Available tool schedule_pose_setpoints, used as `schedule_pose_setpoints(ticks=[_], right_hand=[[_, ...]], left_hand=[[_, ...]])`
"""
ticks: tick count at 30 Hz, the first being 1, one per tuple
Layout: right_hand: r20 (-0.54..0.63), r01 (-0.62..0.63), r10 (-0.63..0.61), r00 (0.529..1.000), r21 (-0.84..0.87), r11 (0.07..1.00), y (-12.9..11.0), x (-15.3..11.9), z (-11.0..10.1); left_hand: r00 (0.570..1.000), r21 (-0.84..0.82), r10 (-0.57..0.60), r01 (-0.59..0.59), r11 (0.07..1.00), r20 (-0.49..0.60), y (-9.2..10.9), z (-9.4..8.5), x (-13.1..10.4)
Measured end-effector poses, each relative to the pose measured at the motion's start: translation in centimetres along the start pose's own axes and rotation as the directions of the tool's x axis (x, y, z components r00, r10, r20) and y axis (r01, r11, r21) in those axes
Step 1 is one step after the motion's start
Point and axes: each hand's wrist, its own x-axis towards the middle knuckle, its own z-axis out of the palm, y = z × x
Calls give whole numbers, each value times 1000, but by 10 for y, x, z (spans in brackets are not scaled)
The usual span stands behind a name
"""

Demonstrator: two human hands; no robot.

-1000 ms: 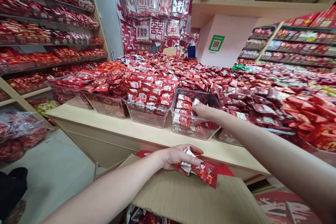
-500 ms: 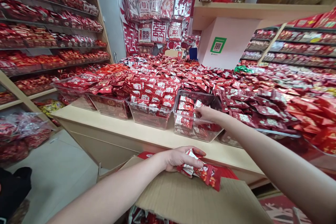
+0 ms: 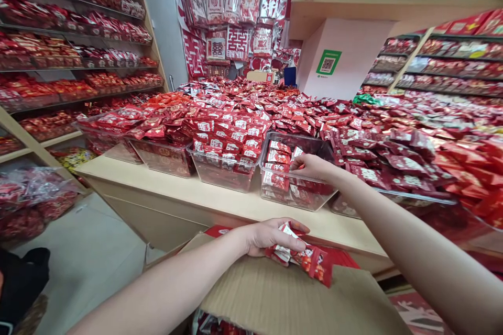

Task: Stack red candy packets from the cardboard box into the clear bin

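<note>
My left hand [image 3: 275,241] is closed around several red-and-white candy packets [image 3: 316,261], their printed ends sticking out past the thumb, above a cardboard flap. Over at the clear plastic bin [image 3: 271,196], my right hand [image 3: 316,167] reaches in across the front rim. Its fingers are bent together at the lower end of a small candy packet [image 3: 297,152]; the fingertips are partly hidden. A column of similar packets [image 3: 277,158] lies stacked along the bin's left side. The bin's right rear part shows bare dark plastic.
An open cardboard box [image 3: 283,293] stands below my hands, against the wooden counter [image 3: 223,204]. Filled neighbouring bins [image 3: 223,170] crowd both sides. A white pillar [image 3: 334,57] and an overhanging shelf [image 3: 377,8] rise behind at right. Stocked shelves [image 3: 70,70] line the left.
My right hand has shifted slightly within the bin, and its fingers sit a little lower against the packet. My left hand keeps its hold on the packets. The view has tipped slightly.
</note>
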Motion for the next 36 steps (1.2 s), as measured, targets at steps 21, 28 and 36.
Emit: schedule_pose_setpoints(ticks=[21,28,36], right_hand=[[146,-58,91,985,-218,974,1,-2,-1],[46,-15,26,999,-231,973,-5,-8,-34],[-153,-233,187,970,-379,895,-2,-20,-61]], left_hand=[[1000,-22,4,-4,1000,-4,-1,-1,1],[1000,-28,2,-2,1000,13,-1,-2,0],[999,-25,15,-14,1000,33,-2,-3,2]])
